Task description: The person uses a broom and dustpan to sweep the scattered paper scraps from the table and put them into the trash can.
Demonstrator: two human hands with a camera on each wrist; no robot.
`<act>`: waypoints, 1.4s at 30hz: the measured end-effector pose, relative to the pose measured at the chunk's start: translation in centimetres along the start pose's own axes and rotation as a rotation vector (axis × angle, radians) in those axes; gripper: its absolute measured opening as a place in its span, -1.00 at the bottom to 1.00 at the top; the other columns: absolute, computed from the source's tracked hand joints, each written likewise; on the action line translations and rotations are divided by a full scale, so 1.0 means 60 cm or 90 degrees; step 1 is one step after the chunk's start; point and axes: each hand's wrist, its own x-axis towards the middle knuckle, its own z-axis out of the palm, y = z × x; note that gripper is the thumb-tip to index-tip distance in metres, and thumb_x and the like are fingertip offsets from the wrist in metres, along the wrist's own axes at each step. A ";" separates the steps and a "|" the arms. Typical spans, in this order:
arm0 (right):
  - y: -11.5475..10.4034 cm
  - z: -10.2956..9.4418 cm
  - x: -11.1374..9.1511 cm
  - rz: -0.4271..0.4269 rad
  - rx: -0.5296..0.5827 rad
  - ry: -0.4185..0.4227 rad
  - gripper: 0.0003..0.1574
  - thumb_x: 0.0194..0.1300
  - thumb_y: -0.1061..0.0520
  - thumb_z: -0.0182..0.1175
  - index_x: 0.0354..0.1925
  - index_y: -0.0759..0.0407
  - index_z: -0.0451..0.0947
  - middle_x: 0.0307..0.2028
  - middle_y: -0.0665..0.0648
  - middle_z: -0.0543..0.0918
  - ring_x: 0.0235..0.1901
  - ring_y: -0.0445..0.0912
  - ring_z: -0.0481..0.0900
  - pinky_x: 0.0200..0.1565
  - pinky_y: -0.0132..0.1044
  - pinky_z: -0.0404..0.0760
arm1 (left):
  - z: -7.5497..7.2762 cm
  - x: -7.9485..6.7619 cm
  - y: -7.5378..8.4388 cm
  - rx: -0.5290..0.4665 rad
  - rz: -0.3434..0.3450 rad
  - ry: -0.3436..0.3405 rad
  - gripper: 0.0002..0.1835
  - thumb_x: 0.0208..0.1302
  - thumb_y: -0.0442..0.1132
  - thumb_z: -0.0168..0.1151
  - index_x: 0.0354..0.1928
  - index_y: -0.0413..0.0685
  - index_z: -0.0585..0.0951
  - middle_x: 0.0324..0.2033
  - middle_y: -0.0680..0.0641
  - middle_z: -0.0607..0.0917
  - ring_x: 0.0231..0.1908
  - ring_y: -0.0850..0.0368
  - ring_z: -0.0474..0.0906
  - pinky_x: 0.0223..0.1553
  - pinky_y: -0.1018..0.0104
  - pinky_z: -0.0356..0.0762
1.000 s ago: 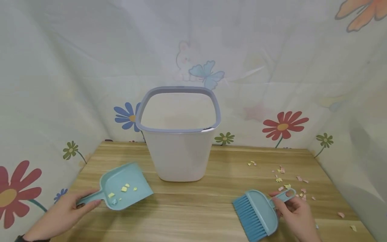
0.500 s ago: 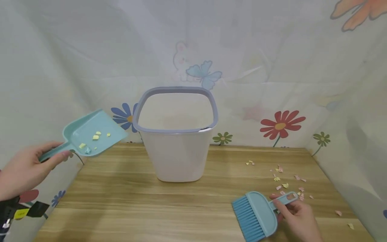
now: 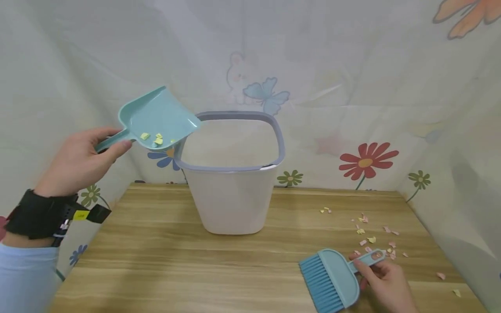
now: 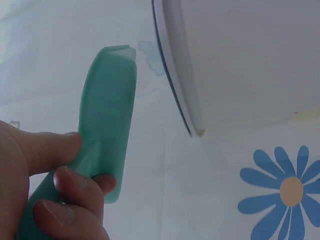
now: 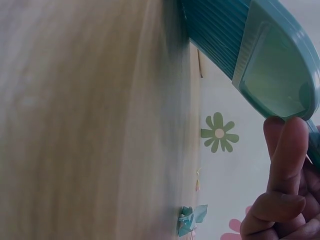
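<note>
My left hand (image 3: 84, 158) grips the handle of a light blue dustpan (image 3: 156, 115), raised well above the table at the left. Several yellow paper scraps (image 3: 158, 141) and a bluish one lie in the pan near its handle end. The pan's right front corner overlaps the grey rim of a white bin (image 3: 235, 200) in the head view. My right hand (image 3: 385, 280) holds a small blue hand brush (image 3: 338, 278) by its handle, low over the table at the front right, bristles to the left. In the right wrist view the brush (image 5: 280, 70) shows its underside.
Pink and yellow paper scraps (image 3: 372, 240) are scattered on the right of the wooden table (image 3: 188, 265). A crumpled teal scrap (image 5: 187, 220) shows in the right wrist view. A flower-printed curtain (image 3: 332, 87) encloses the table at the back and sides.
My left hand has lifted the dustpan off the table area at left and brought it up, then right to the bin's rim. The scraps in it have shifted toward the handle side. The brush barely moved.
</note>
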 end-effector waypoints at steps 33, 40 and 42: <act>0.005 0.006 -0.004 0.081 0.027 0.003 -0.74 0.44 0.27 0.28 -0.07 0.51 0.68 -0.45 -0.20 0.71 -0.61 -0.17 0.62 -0.50 -0.30 0.62 | 0.149 0.052 0.140 0.221 0.429 0.249 -0.60 0.22 -0.33 0.52 0.09 -0.13 0.64 -0.47 -0.15 0.62 -0.55 -0.04 0.55 -0.60 0.14 0.50; -0.003 0.004 -0.002 0.107 0.041 -0.009 -0.70 0.47 0.19 0.27 -0.04 0.47 0.67 -0.39 -0.26 0.72 -0.53 -0.23 0.64 -0.45 -0.31 0.64 | 0.137 0.027 0.128 0.123 0.330 0.279 -0.60 0.37 -0.19 0.41 0.15 -0.25 0.65 -0.16 -0.23 0.79 -0.36 -0.11 0.72 -0.40 -0.02 0.64; -0.005 0.002 -0.001 0.120 0.040 -0.017 -0.67 0.49 0.15 0.27 -0.02 0.44 0.67 -0.36 -0.30 0.72 -0.49 -0.27 0.64 -0.43 -0.30 0.65 | 0.132 0.016 0.125 0.098 0.307 0.288 -0.62 0.40 -0.15 0.38 0.13 -0.25 0.66 -0.20 -0.22 0.79 -0.38 -0.10 0.70 -0.41 -0.03 0.61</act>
